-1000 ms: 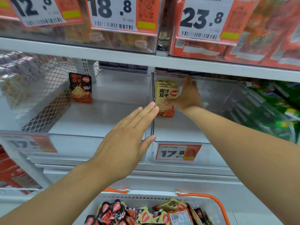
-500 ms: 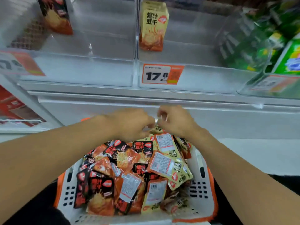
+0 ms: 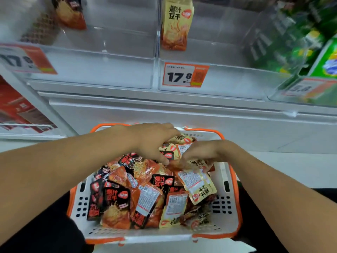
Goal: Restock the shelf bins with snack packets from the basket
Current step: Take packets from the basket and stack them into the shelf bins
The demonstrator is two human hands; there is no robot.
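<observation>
We judge the restocking barely begun: the two clear plastic shelf bins (image 3: 209,52) each hold only a packet or so upright at the back wall, while the white slotted plastic basket with orange rim (image 3: 221,207) is heaped with black, orange and yellow foil snack packets (image 3: 145,196). Our left hand (image 3: 155,141) and right hand (image 3: 202,154) curl down among packets at the basket's far edge. Whether either hand actually pinches one is hidden, and the shelf's right end is blurred.

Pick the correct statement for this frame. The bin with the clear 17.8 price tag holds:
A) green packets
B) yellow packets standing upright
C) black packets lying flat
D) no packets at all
B: yellow packets stand upright at the left wall of the bin above the 17.8 tag.
</observation>
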